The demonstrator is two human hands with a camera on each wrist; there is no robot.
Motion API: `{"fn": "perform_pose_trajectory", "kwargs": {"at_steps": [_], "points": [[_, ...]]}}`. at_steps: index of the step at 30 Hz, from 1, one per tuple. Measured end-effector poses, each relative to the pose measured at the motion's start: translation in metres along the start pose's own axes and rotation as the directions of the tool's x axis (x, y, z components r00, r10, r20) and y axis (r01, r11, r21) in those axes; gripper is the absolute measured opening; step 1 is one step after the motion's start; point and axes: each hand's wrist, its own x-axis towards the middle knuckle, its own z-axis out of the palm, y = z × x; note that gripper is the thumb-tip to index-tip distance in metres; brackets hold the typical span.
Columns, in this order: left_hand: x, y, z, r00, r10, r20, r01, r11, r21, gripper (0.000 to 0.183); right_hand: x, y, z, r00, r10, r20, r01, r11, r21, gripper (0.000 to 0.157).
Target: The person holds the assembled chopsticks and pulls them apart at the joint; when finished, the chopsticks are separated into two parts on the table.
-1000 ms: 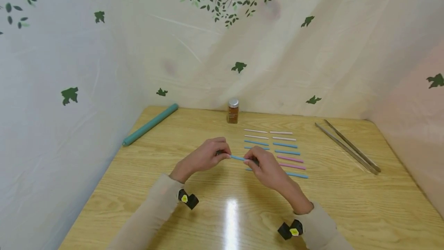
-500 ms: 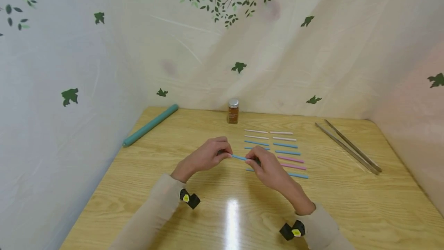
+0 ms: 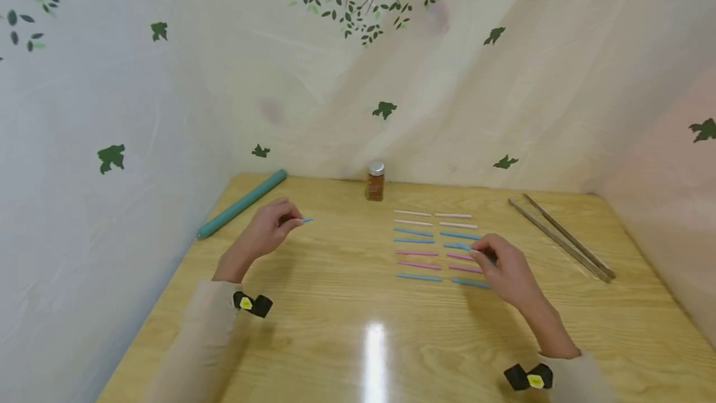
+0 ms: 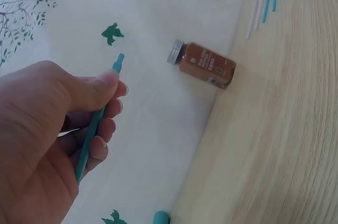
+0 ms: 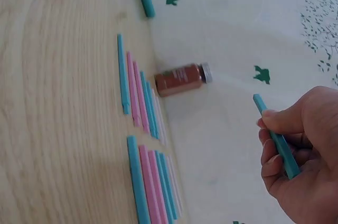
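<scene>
On the left side of the head view, my left hand [image 3: 258, 236] pinches a slim blue stick [image 4: 87, 147] above the table. Its narrower, stepped end pokes out past the thumb in the left wrist view. My right hand [image 3: 508, 273] grips another blue stick [image 5: 285, 152] between thumb and curled fingers, held over the right column of sticks. Below lie two columns of slim sticks in short rows: white ones [image 3: 413, 213] at the back, then blue ones [image 3: 414, 240], pink ones [image 3: 416, 253] and a blue pair nearest me. My right hand partly covers the right column's ends.
A small jar of brown contents with a silver lid [image 3: 376, 181] stands at the table's back edge. A long green roll [image 3: 242, 205] lies at the left edge, and long metal tongs [image 3: 559, 238] lie at the right. Leaf-printed cloth walls surround the table.
Both hands were together at the middle on what looked like one blue stick. They have moved apart, left hand to the left and right hand to the right, each with a blue stick.
</scene>
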Motion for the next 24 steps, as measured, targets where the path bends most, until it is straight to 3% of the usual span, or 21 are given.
{"fn": "perform_pose_trajectory", "kwargs": {"at_steps": [2, 5, 12, 16, 24], "points": [[-0.002, -0.004, -0.006, 0.999, 0.014, 0.051, -0.013, 1.000, -0.008, 0.008, -0.003, 0.007, -0.010, 1.000, 0.012, 0.003, -0.012, 1.000, -0.013, 0.005], [-0.003, -0.002, -0.004, 0.995, 0.021, 0.099, -0.019, 1.000, -0.023, 0.010, -0.007, 0.012, -0.017, 1.000, 0.017, 0.009, -0.017, 1.000, -0.017, 0.009], [-0.010, 0.011, 0.019, 0.988, -0.035, 0.148, 0.039, 0.999, -0.025, 0.009, -0.019, 0.027, -0.023, 0.998, 0.057, 0.026, -0.056, 0.998, -0.035, 0.009], [-0.010, 0.027, 0.046, 0.978, -0.018, 0.206, 0.031, 0.998, -0.060, 0.012, -0.024, 0.034, -0.022, 0.994, 0.067, 0.084, -0.064, 0.997, -0.032, 0.009], [-0.002, 0.073, 0.114, 0.941, 0.011, 0.337, 0.024, 0.995, -0.101, 0.007, -0.029, 0.043, -0.011, 0.982, 0.019, 0.190, -0.021, 1.000, 0.007, 0.008]]}}
